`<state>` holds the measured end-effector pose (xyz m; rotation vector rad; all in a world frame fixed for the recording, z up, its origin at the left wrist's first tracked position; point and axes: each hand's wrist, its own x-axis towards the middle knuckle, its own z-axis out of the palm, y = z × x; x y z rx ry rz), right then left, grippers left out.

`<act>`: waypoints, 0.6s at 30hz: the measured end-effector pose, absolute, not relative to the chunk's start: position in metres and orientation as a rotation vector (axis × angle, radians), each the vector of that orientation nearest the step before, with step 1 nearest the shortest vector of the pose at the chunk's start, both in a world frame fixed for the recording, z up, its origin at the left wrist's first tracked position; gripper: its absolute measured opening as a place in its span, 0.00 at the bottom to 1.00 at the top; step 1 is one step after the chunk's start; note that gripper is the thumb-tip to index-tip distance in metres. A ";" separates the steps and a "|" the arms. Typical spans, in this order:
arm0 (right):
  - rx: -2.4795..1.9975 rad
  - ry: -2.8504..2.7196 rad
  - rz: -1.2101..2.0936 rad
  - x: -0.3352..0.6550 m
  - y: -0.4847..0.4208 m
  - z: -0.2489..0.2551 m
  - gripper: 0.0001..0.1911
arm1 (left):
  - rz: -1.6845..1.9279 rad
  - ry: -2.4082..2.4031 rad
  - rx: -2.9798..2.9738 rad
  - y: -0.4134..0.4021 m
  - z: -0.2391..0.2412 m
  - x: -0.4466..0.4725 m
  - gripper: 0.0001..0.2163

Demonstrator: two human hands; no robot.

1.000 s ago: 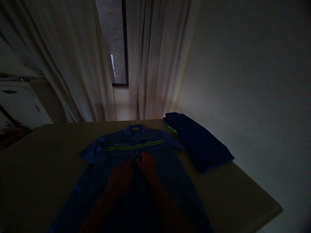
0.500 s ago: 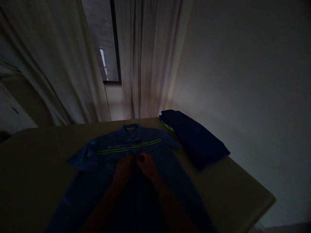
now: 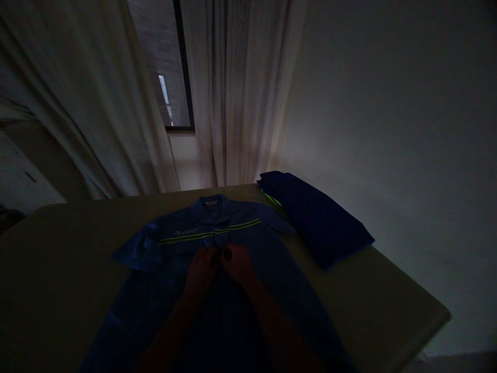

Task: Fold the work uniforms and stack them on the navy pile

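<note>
Blue short-sleeved shirt lies spread on the surface beneath the left hand and right hand, each pinching its front, nearly touching; uneven tugging between them could pucker the front, and dim light could leave a slipped grip unnoticed.

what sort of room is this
Possibly a room in a home, though that's uncertain: long curtains hang by a window, and a blue collared garment lies spread on a broad table.
</note>
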<state>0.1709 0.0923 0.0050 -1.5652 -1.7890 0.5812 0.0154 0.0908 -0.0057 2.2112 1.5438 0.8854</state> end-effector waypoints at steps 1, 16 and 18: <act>-1.547 -1.789 0.592 0.171 0.092 0.006 0.04 | 0.882 1.532 2.225 0.091 -0.005 0.015 0.08; -1.442 -1.704 0.681 0.171 0.094 0.010 0.05 | 0.872 1.619 2.213 0.087 -0.004 0.018 0.08; -1.437 -1.707 0.673 0.171 0.094 0.009 0.04 | 0.878 1.628 2.203 0.088 -0.004 0.017 0.07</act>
